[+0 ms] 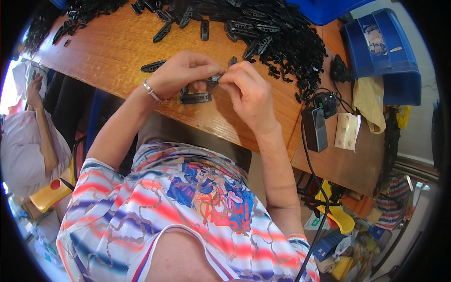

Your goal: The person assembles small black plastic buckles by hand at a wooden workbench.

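Just above the table's near edge, my two hands meet over a small black plastic part [214,78]. My left hand [187,73], with a metal bangle at its wrist, holds the part between thumb and fingers. The fingers of my right hand [250,89] are pinched together at the part's right end; whatever lies between their tips is too small to make out. Below my left hand, a dark elongated plastic piece [196,98] lies by the edge. A pointed black piece with holes [153,66] rests left of my left hand. Another black piece [233,60] shows behind my right fingers.
A large heap of black plastic parts [244,28] covers the far table, with tiny black parts [300,66] at its right. Further right are a blue bin [385,51], a black power bank [315,129] and a cable [307,160]. Another person [30,136] sits at left.
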{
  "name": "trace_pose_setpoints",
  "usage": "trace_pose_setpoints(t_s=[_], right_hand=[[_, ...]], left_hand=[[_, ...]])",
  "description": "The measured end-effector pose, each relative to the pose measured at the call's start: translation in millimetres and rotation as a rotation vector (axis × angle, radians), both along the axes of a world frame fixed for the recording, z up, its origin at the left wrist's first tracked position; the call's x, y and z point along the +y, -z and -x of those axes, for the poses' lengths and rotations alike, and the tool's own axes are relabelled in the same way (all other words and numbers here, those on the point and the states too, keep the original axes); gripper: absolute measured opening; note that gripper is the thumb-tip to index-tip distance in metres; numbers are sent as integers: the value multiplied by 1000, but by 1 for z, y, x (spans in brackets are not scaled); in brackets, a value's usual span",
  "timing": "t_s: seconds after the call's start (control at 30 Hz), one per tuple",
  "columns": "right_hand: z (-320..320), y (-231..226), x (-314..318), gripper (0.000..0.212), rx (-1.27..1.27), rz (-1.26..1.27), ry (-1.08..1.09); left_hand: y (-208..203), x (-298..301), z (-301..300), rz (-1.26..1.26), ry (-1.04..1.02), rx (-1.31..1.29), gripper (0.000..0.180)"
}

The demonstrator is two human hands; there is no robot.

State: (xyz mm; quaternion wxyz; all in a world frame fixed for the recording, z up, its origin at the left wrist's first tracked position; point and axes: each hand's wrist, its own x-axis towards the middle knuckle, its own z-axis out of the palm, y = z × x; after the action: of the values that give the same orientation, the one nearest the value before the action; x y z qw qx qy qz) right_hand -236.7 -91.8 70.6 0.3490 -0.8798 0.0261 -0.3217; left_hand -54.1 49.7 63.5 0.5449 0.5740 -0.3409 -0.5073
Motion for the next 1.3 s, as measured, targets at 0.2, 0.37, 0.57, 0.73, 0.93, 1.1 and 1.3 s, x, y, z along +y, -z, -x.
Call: trace_pose_setpoints(t_s=[0.2,0.37,0.57,0.73,0.93,1.1,1.3], right_hand=[[-2,8,16,23,212,-347,190],[-3,37,20,29,386,-759,131],[-2,46,37,29,329,-642,73],[15,21,24,21,392,-542,19],[24,49,-51,12,264,-39,396],[-1,67,-73,14,274,273,446],[-7,62,-80,10,392,352,381]], left_hand=[[-1,12,10,96,-23,-169,29],[-10,20,22,8,52,-568,32],[1,44,24,-10,-48,-351,37],[-28,116,-13,-90,0,-662,27],[-52,157,-43,-54,51,-871,11],[-24,48,-10,169,32,-1127,20],[28,-67,12,410,209,-1470,23]])
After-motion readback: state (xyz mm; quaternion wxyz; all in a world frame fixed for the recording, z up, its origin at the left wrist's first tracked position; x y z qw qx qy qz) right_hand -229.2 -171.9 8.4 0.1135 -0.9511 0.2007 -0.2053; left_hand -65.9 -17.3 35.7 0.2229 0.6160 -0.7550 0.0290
